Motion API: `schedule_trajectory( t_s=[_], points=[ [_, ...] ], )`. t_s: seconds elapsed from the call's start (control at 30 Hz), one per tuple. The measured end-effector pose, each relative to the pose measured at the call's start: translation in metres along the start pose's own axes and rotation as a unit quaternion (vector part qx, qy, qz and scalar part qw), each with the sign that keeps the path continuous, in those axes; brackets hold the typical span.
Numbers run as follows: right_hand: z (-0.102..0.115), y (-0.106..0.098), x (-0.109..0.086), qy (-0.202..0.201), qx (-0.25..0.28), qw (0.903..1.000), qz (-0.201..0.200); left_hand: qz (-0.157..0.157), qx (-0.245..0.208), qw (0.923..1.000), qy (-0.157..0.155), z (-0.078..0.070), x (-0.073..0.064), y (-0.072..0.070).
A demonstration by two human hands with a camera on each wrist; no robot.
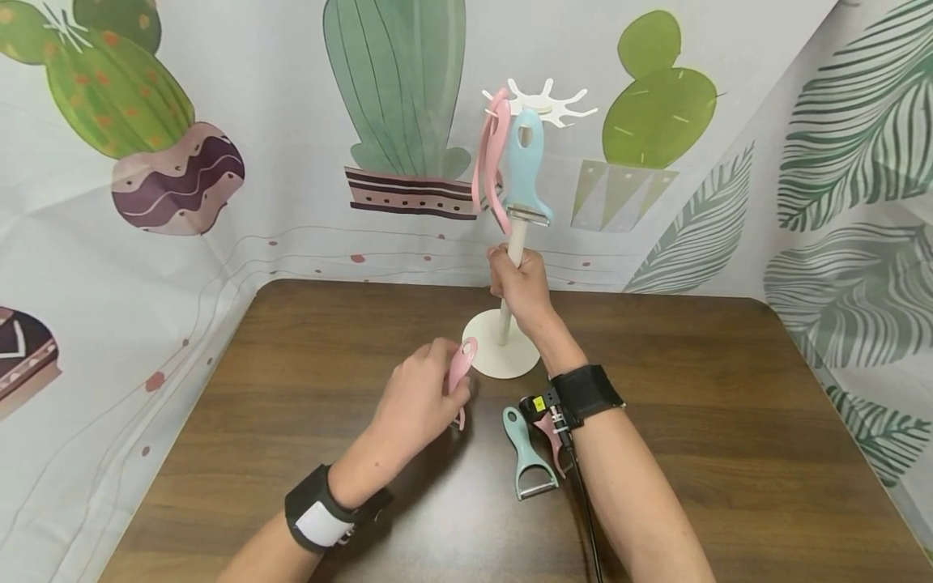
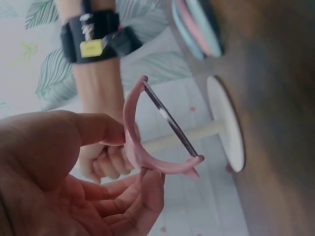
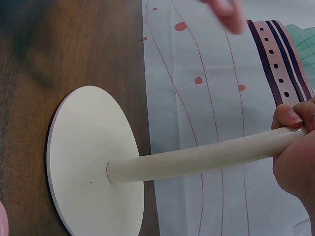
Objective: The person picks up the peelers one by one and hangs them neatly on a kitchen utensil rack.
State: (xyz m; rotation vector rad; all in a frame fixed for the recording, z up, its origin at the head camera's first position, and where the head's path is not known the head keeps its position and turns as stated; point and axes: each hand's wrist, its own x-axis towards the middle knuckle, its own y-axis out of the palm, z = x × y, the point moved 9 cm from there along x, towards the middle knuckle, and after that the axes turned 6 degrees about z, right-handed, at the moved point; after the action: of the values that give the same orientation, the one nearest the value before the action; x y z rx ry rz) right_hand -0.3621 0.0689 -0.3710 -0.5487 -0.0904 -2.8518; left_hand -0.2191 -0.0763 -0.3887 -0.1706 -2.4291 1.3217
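My left hand (image 1: 417, 394) pinches a pink peeler (image 1: 462, 364) by its handle, in the air in front of the stand's base. Its curved pink head (image 2: 135, 142) and metal blade (image 2: 170, 118) show in the left wrist view. With curled fingers my right hand (image 1: 523, 283) grips the pole (image 3: 206, 160) of a white stand whose round base (image 3: 93, 162) is on the table. Spread white hooks (image 1: 543, 104) top the stand. From them hang a blue peeler (image 1: 526, 158) and pink peelers (image 1: 493, 154), which partly overlap.
A green peeler (image 1: 521, 441) lies on the wooden table (image 1: 291, 405), and a pink peeler (image 1: 551, 437) beside it is partly hidden by the right wrist camera. A cable (image 1: 583, 494) runs along the right forearm. Behind the table hangs a cactus-print cloth (image 1: 291, 162).
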Motion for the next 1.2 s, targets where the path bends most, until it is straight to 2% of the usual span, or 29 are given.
schedule_trajectory(
  t_s=[0.3,0.53,0.7,0.9,1.2],
  points=[
    [0.003,0.000,0.000,-0.006,-0.001,1.0000,0.002,-0.031,-0.054,0.9981,-0.003,-0.001,0.014,-0.032],
    [0.003,0.001,0.000,-0.012,-0.001,0.9999,0.010,-0.048,-0.082,0.9953,-0.020,0.007,0.024,-0.051],
    [0.002,0.001,0.000,-0.012,0.001,0.9999,0.010,-0.085,-0.097,0.9917,-0.002,0.011,0.034,-0.071],
    [0.000,0.000,0.000,-0.003,0.000,1.0000,0.006,-0.113,-0.115,0.9867,0.023,0.009,0.045,-0.092],
    [0.000,0.001,0.001,-0.006,0.016,0.9998,0.006,-0.135,-0.149,0.9769,0.072,0.005,0.059,-0.105]
  ],
)
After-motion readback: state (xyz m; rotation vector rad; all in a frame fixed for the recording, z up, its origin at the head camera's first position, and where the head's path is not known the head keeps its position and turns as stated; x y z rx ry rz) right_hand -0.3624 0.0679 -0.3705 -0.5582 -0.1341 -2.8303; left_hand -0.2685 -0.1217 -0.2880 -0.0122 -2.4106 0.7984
